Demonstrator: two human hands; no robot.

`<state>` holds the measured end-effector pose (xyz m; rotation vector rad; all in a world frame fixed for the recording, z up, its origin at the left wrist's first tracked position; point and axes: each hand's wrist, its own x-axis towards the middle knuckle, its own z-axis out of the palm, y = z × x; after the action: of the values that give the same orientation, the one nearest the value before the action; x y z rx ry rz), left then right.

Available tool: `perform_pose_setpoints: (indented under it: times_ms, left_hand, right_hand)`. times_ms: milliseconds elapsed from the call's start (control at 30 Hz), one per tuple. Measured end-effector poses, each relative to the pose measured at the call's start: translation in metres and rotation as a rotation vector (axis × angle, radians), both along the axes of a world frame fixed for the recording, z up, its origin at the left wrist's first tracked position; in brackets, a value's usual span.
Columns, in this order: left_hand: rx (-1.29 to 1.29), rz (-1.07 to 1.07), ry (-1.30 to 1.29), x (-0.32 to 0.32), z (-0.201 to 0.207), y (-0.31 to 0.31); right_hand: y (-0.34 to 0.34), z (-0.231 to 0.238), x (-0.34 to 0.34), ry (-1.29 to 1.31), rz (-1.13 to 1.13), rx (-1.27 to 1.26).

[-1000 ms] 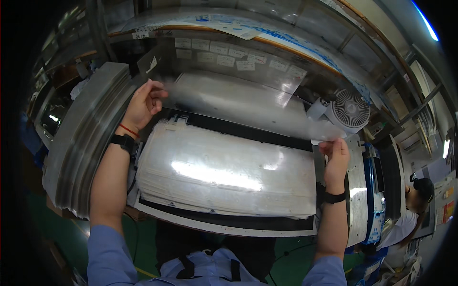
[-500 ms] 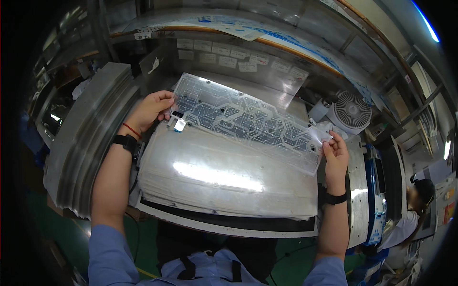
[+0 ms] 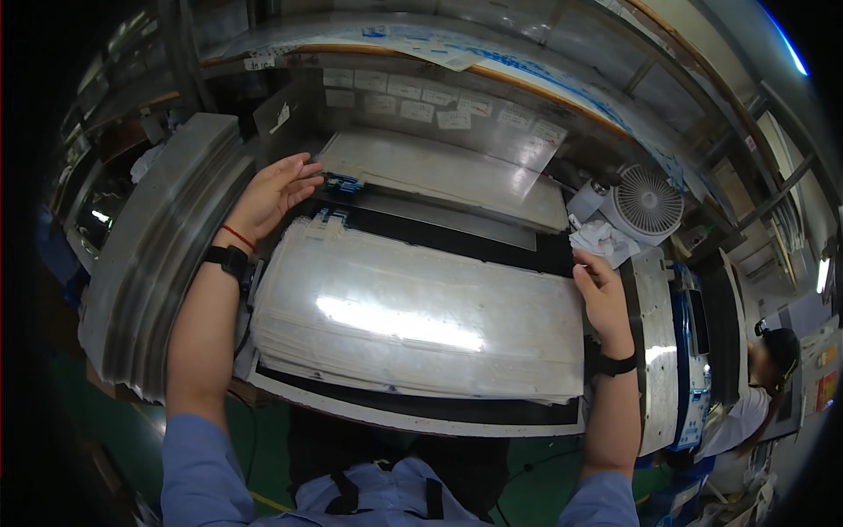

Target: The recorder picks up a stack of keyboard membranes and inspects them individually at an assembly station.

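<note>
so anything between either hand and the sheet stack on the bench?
Nothing visible. The left hand rests open at the far-left corner of the stack of pale sheets, by a small blue connector. The right hand lies on the stack's right edge. The white fan and crumpled cloth sit clear, beyond it.

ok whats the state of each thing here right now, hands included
left hand: open, fingers spread over the sheet's far-left corner
right hand: on the sheet's right edge, grip unclear
glossy translucent plastic sheet stack: lying flat
small white round fan: upright, spinning or not unclear
crumpled white cloth: bunched beside the fan
</note>
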<state>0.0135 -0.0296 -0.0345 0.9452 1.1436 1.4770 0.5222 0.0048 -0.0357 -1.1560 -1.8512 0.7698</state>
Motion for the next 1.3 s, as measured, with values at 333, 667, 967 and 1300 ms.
perform_pose_setpoints:
  times_ms: [333,667,967,1300]
  left_hand:
    - [-0.046,-0.073,0.118,-0.005,0.002,-0.003]
    - [-0.018,-0.244,0.113,-0.001,0.000,-0.002]
    - [0.001,-0.201,0.088,0.001,0.002,-0.005]
    - [-0.014,-0.357,0.179,-0.006,0.001,-0.006]
  right_hand:
    - [-0.011,0.014,-0.008,-0.070,0.156,0.154]
    - [-0.009,0.008,0.001,0.223,-0.027,-0.043]
    - [-0.009,0.009,-0.004,0.245,-0.034,0.075]
    - [-0.005,0.006,-0.003,0.293,-0.124,0.023]
